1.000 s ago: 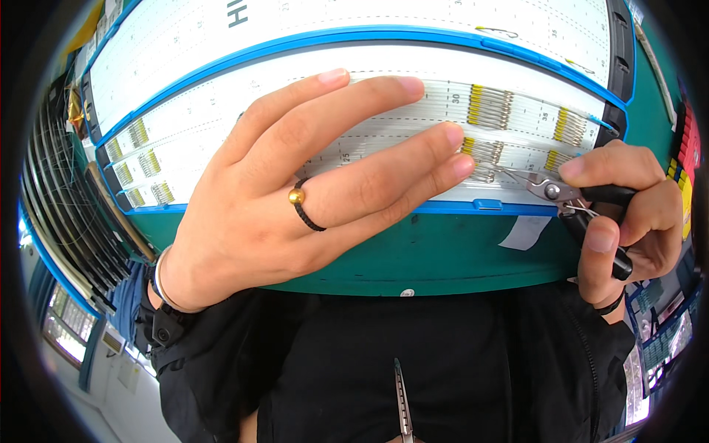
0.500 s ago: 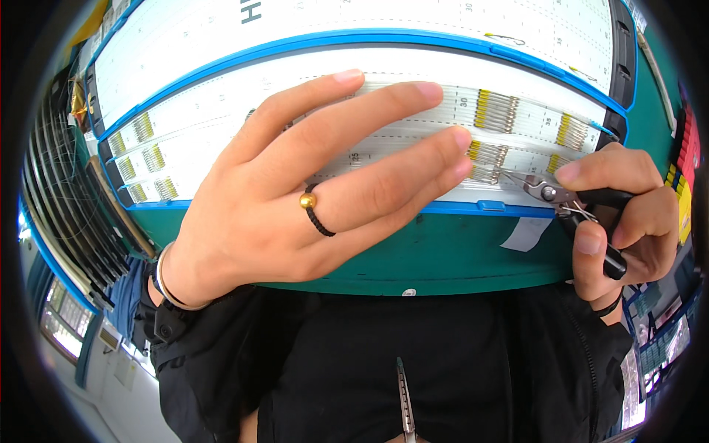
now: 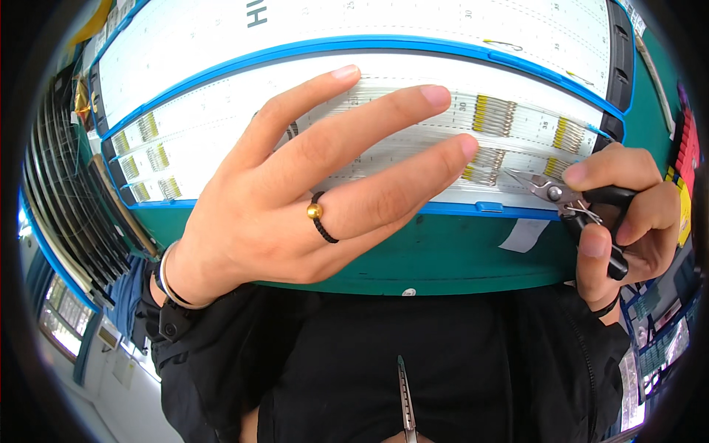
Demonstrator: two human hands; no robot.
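Observation:
My left hand lies palm down over a white board with ruled marks in a blue-edged case, fingers spread towards the right. Between my left fingertips and the right end, small pins or hooks with yellow and silver parts sit in rows. Fine clear lines run along the rows. Black-handled side cutters are in my right hand, thumb on one side and fingers curled round the handles. Their pointed jaws rest over the lower row, just right of one group of pins; whether they touch it I cannot tell.
Beyond stands the case's raised white lid, with two thin yellow-ended wires on it. A green table mat with a white paper scrap lies nearer me. Dark curved rods stand at left; a slim pointed metal tool shows at my lap.
My left fingers have shifted slightly and spread a little more. The cutters have moved a bit to the right and down, away from the lower group of pins.

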